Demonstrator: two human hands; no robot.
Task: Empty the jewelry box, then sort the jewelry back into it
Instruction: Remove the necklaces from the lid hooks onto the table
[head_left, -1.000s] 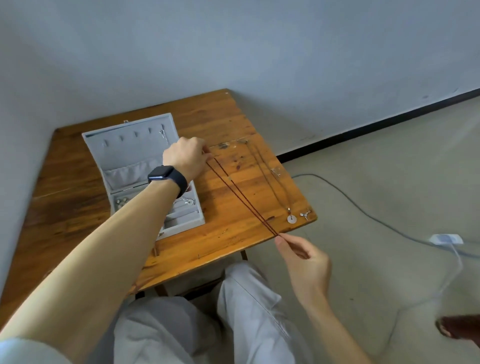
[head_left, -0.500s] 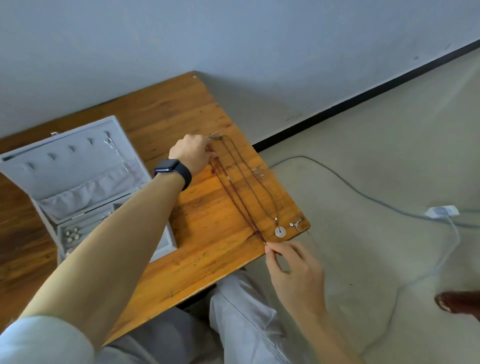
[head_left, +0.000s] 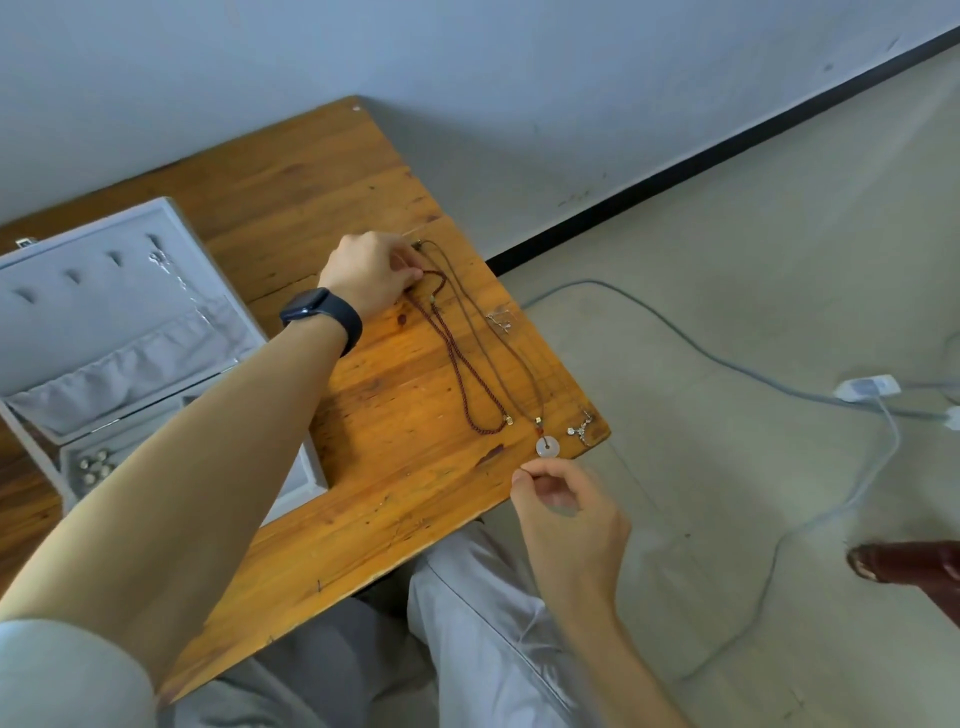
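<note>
Head view, near to far. At 5 o'clock, right hand (head_left: 566, 512) curled just off the table's (head_left: 374, 441) near corner, thumb and forefinger tips pressed together; whether anything is pinched between them cannot be told. Just beyond those fingertips, at 12 o'clock from the hand, pale ring pendant (head_left: 547, 447) lying at the very edge of the wood, strung on a thin grey cord (head_left: 493, 358). Beside it toward 9 o'clock, red braided cord (head_left: 457, 364), its closed bottom loop resting well in from the edge. At 3 o'clock from the pendant, small silver charm (head_left: 581, 429), also at the brink.

Farther out, left hand (head_left: 371, 273) closed over the upper end of the red braided cord, fingers bunched on it; a dark watch (head_left: 322, 317) on the wrist. At 9 o'clock, jewelry box (head_left: 119, 332) open, lid raised, small studs (head_left: 95, 464) showing in the tray, partly hidden by the forearm.

Risks, as judgement: pendant and charm sit close enough to the corner that a brushing right hand or a tug on a cord could send them to the floor. Cords lying side by side, touching near the top, likely to tangle if one is dragged across another.
</note>
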